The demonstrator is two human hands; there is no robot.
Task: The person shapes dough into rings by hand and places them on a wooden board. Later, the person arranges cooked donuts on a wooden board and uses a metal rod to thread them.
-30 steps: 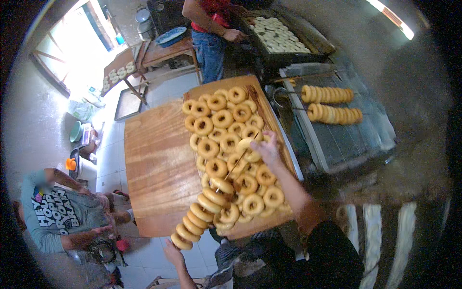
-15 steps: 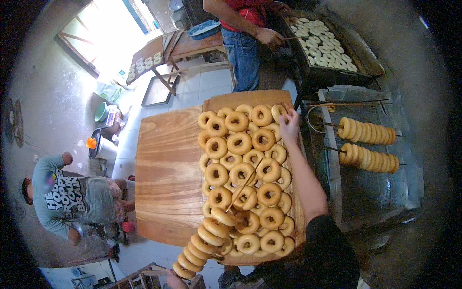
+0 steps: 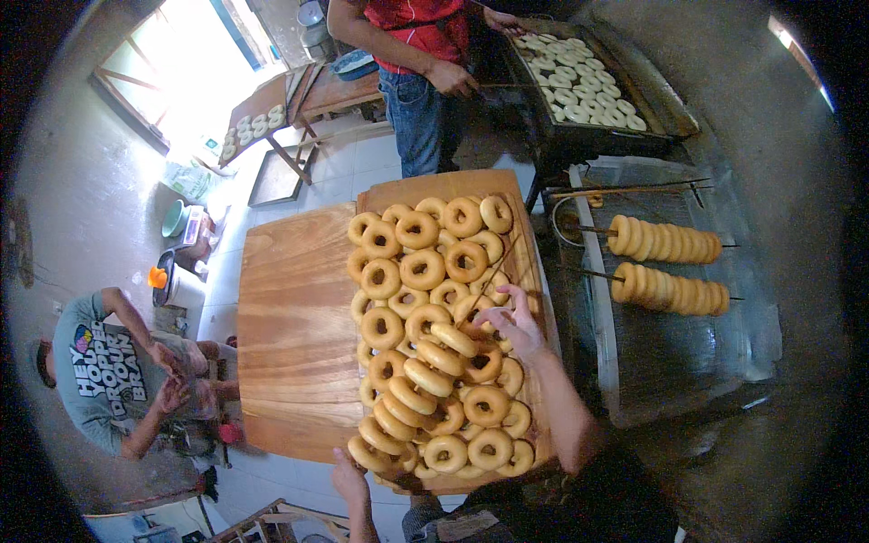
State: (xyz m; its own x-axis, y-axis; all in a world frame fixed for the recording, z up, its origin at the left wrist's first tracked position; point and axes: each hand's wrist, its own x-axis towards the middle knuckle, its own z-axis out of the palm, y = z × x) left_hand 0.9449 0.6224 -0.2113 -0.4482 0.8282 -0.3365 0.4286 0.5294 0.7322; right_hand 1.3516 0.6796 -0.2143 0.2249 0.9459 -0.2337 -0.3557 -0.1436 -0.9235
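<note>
Golden ring doughnuts [image 3: 421, 270] lie in rows, partly stacked, on a wooden board. A thin stick [image 3: 493, 282] slants over them with several doughnuts [image 3: 405, 402] threaded along its lower part. My left hand [image 3: 351, 480] is closed at the near end of this stick, just below the last threaded doughnut; the stick's end is hidden there. Beside the stick's bare upper part, my right hand [image 3: 513, 324] is over the right side of the doughnuts, fingers apart, holding nothing that I can see.
Bare wooden board [image 3: 299, 335] extends left. At right, two loaded doughnut sticks [image 3: 665, 240] rest across a metal tray [image 3: 625, 389]. A person in red [image 3: 412, 45] stands beside a frying vat [image 3: 593, 136] of pale rings. Another person [image 3: 118, 371] is at the left.
My left hand and the loaded stick have moved up over the board. My right hand has come down from the far right corner doughnut to beside the stick. The view has shifted slightly.
</note>
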